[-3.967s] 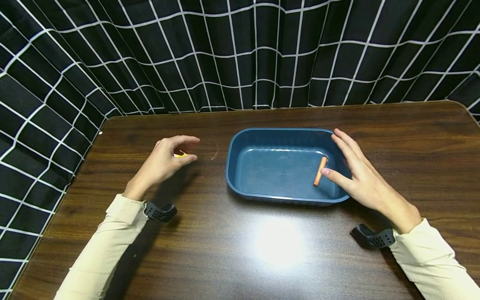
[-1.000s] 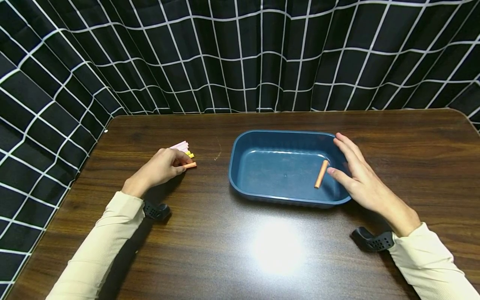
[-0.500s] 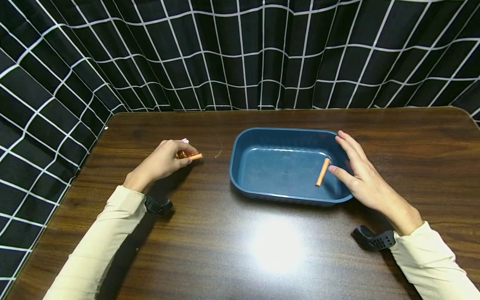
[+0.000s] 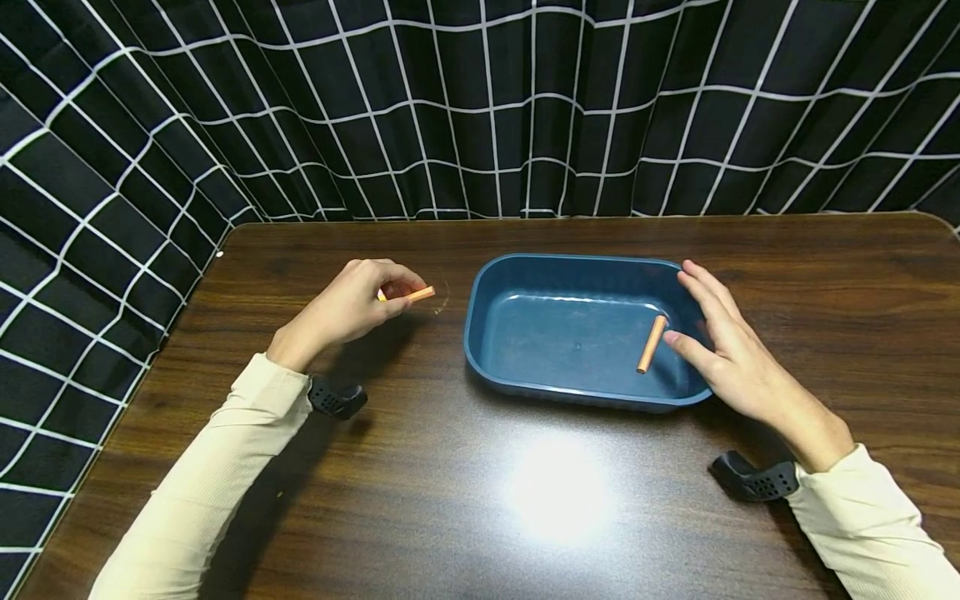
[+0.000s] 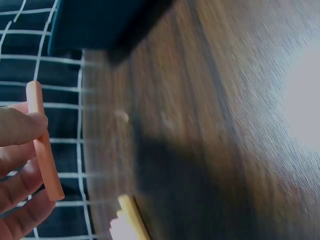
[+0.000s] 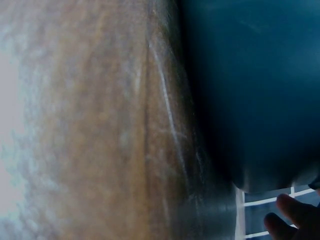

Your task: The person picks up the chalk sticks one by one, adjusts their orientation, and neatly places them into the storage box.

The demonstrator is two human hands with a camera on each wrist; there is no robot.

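My left hand (image 4: 360, 302) pinches an orange chalk stick (image 4: 422, 293) between thumb and fingers, raised over the table left of a blue plastic bin (image 4: 555, 342). The left wrist view shows the held stick's full length, with the thumb across its upper half. Below it on the table lie yellow (image 5: 132, 215) and pink chalk sticks (image 5: 121, 229), mostly hidden by the hand in the head view. A second orange chalk stick (image 4: 652, 343) lies inside the bin at its right end. At the bin's right rim rests my right hand (image 4: 731, 358), fingers extended, thumb reaching inside.
The brown wood-grain table (image 4: 465, 500) carries a bright light reflection in front of the bin. A black curtain with white grid lines (image 4: 495, 108) hangs behind and along the left side. Faint orange marks (image 4: 442, 304) show on the tabletop left of the bin.
The left hand has taken an orange chalk stick from beside the pink and yellow ones, lifted it and moved right toward the bin. The right hand keeps its place at the rim.
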